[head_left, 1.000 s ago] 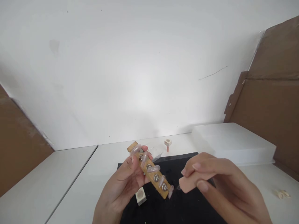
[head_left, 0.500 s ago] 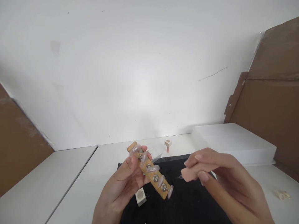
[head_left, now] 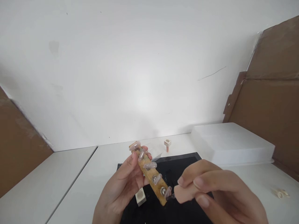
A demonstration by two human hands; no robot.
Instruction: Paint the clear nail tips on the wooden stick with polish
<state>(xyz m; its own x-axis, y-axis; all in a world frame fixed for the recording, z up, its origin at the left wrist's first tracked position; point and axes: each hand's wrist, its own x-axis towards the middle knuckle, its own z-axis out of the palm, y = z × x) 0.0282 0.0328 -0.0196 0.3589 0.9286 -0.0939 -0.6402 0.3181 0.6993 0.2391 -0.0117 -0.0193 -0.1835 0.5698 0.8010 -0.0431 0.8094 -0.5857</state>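
Note:
My left hand (head_left: 123, 180) is closed around the upper part of a narrow wooden bar (head_left: 153, 180), which slants down to the right. Along the bar stand several clear, pinkish false nails (head_left: 150, 165), some visibly on round metal mounts (head_left: 163, 190). Between the thumb and fingers of my right hand (head_left: 219, 189) is a smooth, pale pink block (head_left: 184, 193), whose exact kind I cannot make out. Its left end is close beside the lowest nail (head_left: 168, 192); whether they touch I cannot tell. Fingers cover the block's right part.
Below the hands lies a black mat (head_left: 179, 160). On it sits a small whitish block (head_left: 140, 197). Behind stands a similar block on a pinkish stem (head_left: 167, 144). A translucent white box (head_left: 233, 143) is at the back right, and small pale rings (head_left: 280, 193) lie farther right.
My right hand has moved down and left, bringing the pink block close to the bar's lower end. The bar has turned slightly in my left hand.

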